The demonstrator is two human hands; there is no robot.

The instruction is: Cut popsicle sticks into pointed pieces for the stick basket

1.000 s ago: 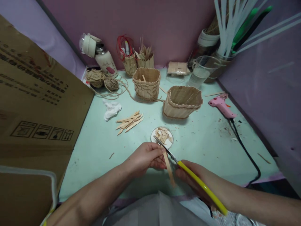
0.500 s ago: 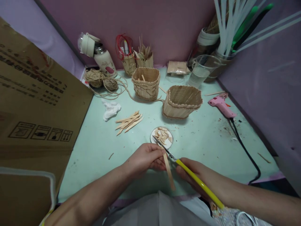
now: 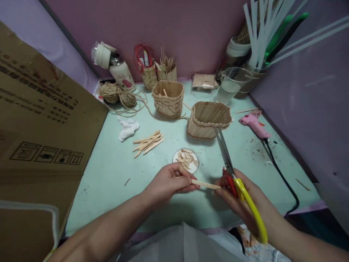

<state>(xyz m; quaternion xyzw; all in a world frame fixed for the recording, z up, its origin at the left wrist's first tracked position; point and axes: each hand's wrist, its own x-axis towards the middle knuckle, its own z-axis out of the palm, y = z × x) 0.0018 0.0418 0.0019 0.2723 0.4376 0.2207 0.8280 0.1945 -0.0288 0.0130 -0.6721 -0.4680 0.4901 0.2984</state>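
Purple walls (image 3: 191, 32) close in on the pale green tabletop (image 3: 155, 171) that I look down on through the head camera, with a printed cardboard box (image 3: 43, 116) standing along the left edge. Near the front of the table, I see the left hand (image 3: 174, 180) pinching a narrow wooden strip (image 3: 207, 185) between thumb and fingers; the strip reaches across to the right hand (image 3: 240, 205), whose thumb and fingertips meet its far end. That same right hand grasps the scissors (image 3: 228, 163) — yellow and red handles, blades pointing up and away. I cannot tell whether the blades are fully together. From my angle their tips overlap the front of a wooden basket (image 3: 199, 131), and I cannot judge the gap between them.

Just beyond the left hand sits a small round dish (image 3: 194, 166) of wood chips (image 3: 185, 157). Left of it lies a loose pile of pointed sticks (image 3: 148, 143), with a crumpled white tissue (image 3: 128, 129) nearby. Behind, I make out a second basket (image 3: 168, 107) with sticks inside, and balls of twine (image 3: 109, 92) beside a bottle (image 3: 121, 74). Well to the right, a pink glue gun (image 3: 255, 125) lies on its side — black cord trailing toward the front edge.
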